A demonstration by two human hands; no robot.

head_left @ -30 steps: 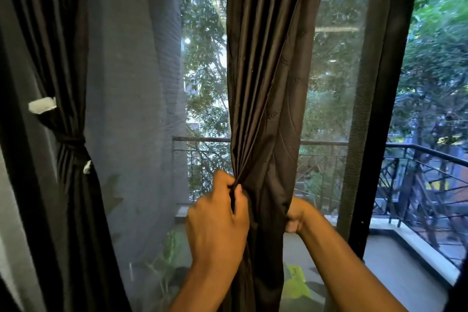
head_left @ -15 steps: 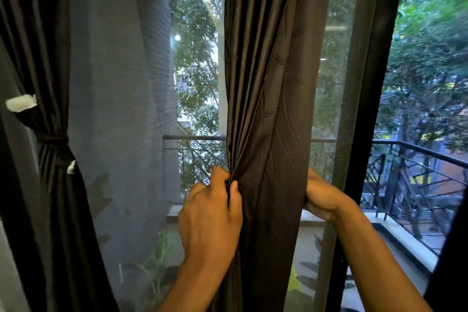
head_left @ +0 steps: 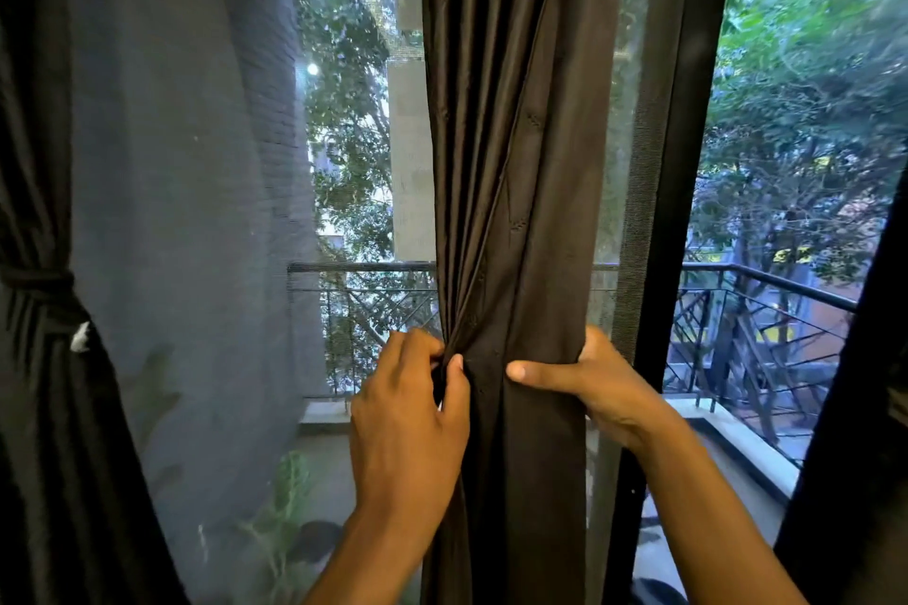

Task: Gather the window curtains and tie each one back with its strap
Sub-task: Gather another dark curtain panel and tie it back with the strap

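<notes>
At the middle of the window, the dark curtain is hanging bunched between my hands. My left hand is pinching its left folds tight, while my right hand is wrapping its right edge (thumb across the front). Far left, another curtain is hanging tied by its strap.

Black balcony railing, green trees beyond, dark window frame, grey brick wall

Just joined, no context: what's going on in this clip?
A person is gathering the middle curtain at a balcony window. The left hand pinches its folds on one edge, and the right hand wraps round the other edge, thumb across the front. No strap is around it yet. The curtain at far left is already tied with its strap.
</notes>
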